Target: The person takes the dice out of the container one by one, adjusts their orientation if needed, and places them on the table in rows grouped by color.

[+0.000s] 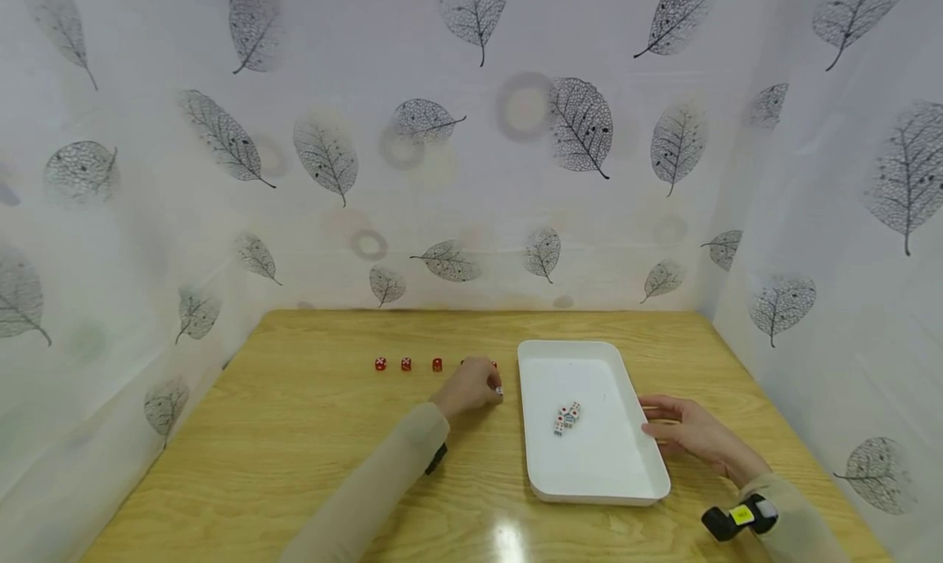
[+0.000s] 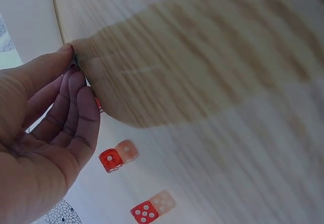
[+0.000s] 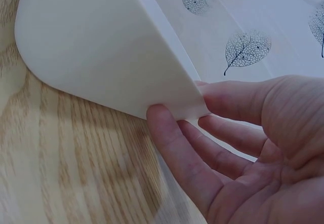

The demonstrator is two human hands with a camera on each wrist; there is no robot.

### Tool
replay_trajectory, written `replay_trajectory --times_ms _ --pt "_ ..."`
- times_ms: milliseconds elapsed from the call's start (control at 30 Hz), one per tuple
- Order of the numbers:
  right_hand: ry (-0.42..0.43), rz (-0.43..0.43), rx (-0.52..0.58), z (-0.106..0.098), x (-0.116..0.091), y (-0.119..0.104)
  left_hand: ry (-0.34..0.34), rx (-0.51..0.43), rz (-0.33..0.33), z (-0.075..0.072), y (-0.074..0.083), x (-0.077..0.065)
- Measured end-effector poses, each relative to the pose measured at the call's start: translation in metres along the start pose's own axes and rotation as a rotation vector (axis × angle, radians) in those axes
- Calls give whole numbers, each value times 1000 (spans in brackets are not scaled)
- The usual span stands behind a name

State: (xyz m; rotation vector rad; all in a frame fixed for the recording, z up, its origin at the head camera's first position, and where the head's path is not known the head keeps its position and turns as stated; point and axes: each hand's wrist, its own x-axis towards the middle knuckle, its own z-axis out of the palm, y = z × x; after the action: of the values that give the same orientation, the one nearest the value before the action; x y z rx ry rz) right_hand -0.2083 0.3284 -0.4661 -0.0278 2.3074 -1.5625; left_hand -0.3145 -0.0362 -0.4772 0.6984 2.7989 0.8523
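My left hand (image 1: 469, 385) pinches a small white die (image 1: 499, 391) between thumb and fingertips, just above the table. In the left wrist view that die is mostly hidden by the fingers. Behind the hand runs a row of red dice (image 1: 406, 365), partly covered by it; a red die (image 2: 110, 160) with one pip up shows below the fingers in the left wrist view. Along the right side of a white tray (image 1: 589, 469), my right hand (image 1: 696, 432) holds the edge with thumb and fingers. Several white dice (image 1: 569, 420) lie clustered inside the tray.
The wooden table (image 1: 309, 457) extends to both sides and in front of the tray. A leaf-patterned curtain (image 1: 471, 178) encloses the back and both sides. Black straps with small devices sit on both wrists.
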Motion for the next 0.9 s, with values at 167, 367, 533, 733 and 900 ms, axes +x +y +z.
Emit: replay_trajectory --times_ms 167,367,533,733,900 --pt "5 -3 -1 0 1 0 -1 6 4 -1 1 0" --pt "2 2 -7 -2 3 2 -12 4 -5 -3 3 -2" --pt "-1 11 -4 -1 3 3 -28 1 -8 -4 4 -5" --pt "-6 19 -1 0 3 5 19 -7 -24 -8 8 -9" --pt "-2 6 -20 -2 3 3 113 -12 -9 -13 17 -9"
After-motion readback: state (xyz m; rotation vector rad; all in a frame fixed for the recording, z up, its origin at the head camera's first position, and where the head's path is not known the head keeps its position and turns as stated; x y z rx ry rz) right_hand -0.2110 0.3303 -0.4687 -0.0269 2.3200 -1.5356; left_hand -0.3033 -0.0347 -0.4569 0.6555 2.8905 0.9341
